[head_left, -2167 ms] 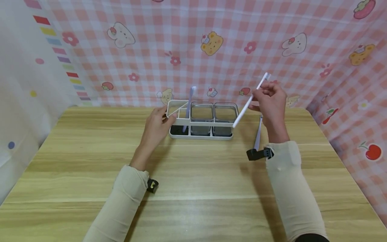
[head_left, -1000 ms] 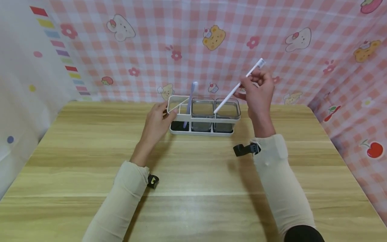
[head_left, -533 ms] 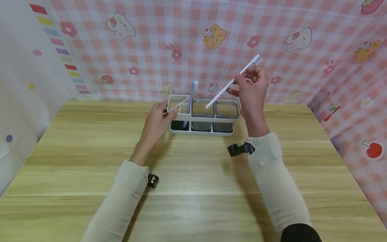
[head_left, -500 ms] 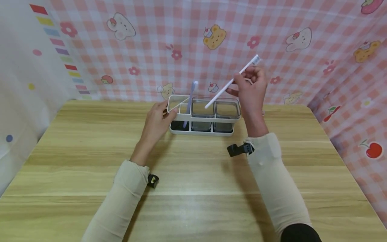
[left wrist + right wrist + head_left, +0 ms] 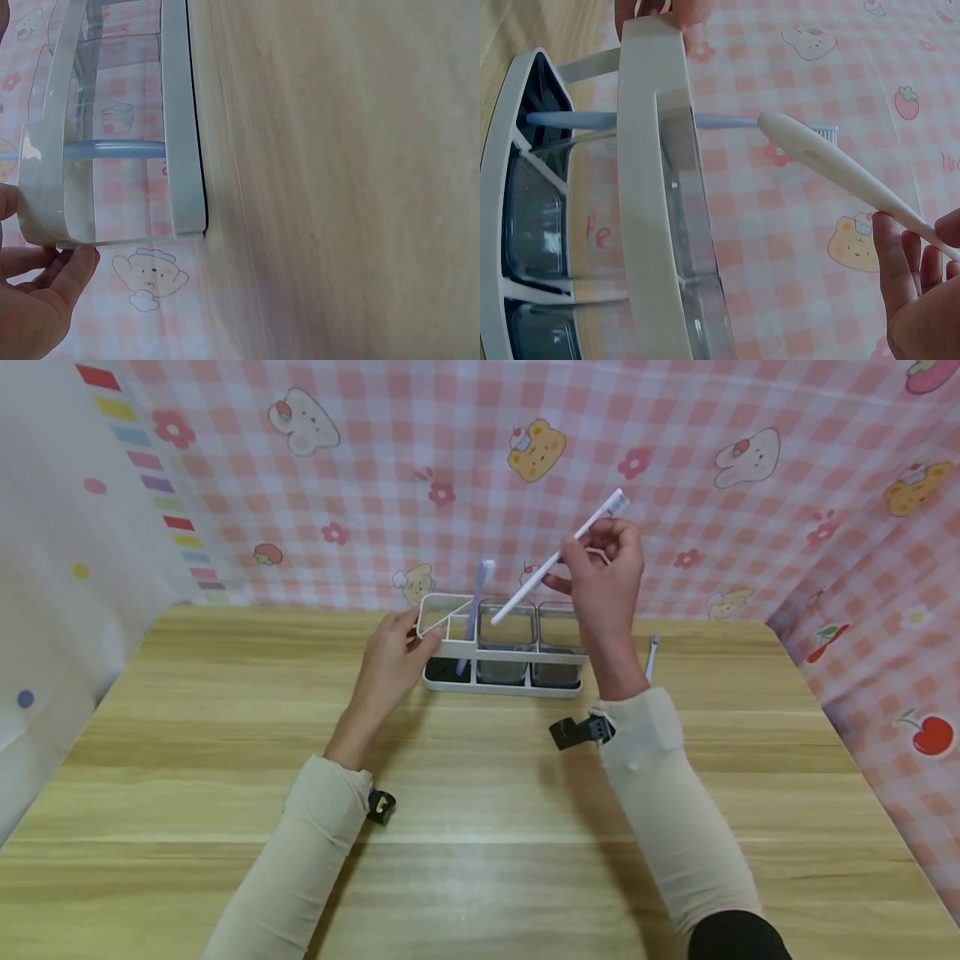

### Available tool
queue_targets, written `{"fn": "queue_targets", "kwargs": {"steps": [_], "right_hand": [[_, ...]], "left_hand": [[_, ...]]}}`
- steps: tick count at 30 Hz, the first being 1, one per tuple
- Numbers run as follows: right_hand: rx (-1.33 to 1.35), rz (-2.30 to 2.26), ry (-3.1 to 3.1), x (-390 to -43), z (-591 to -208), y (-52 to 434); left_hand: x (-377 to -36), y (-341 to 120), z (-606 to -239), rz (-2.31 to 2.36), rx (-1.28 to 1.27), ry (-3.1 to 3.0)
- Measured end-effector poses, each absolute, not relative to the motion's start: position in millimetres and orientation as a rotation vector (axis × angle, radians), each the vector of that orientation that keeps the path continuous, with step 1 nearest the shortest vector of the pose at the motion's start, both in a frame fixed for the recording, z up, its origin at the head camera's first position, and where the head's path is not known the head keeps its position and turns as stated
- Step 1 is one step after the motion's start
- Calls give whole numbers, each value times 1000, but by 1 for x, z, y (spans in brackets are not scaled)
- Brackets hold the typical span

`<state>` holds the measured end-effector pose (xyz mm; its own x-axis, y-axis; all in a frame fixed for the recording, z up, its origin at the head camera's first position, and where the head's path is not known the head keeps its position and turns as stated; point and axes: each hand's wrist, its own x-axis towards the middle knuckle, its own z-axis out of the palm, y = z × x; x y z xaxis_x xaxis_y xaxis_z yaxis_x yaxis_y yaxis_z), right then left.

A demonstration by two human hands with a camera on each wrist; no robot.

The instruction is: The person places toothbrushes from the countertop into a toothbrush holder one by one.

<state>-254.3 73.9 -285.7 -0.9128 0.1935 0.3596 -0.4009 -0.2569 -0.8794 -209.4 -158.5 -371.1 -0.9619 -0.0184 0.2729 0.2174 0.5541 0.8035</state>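
With my right hand (image 5: 606,572) I pinch a white toothbrush (image 5: 531,583), slanted above the pale rack (image 5: 491,654) near the worktop's (image 5: 450,793) back edge. My left hand (image 5: 393,656) grips the rack's left end; a lilac toothbrush (image 5: 476,606) leans inside, and another toothbrush (image 5: 652,657) lies right of it.

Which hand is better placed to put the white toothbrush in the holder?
Right, probably: the right grip pinches the white toothbrush, its handle end angled down toward the holder. The left grip is occupied holding the holder's left end.
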Motion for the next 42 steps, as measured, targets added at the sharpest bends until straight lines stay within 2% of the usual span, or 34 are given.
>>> {"fn": "queue_targets", "kwargs": {"steps": [42], "right_hand": [[366, 1952, -1938, -249, -309, 23]], "left_hand": [[-209, -160, -370, -1365, -173, -2547]]}}
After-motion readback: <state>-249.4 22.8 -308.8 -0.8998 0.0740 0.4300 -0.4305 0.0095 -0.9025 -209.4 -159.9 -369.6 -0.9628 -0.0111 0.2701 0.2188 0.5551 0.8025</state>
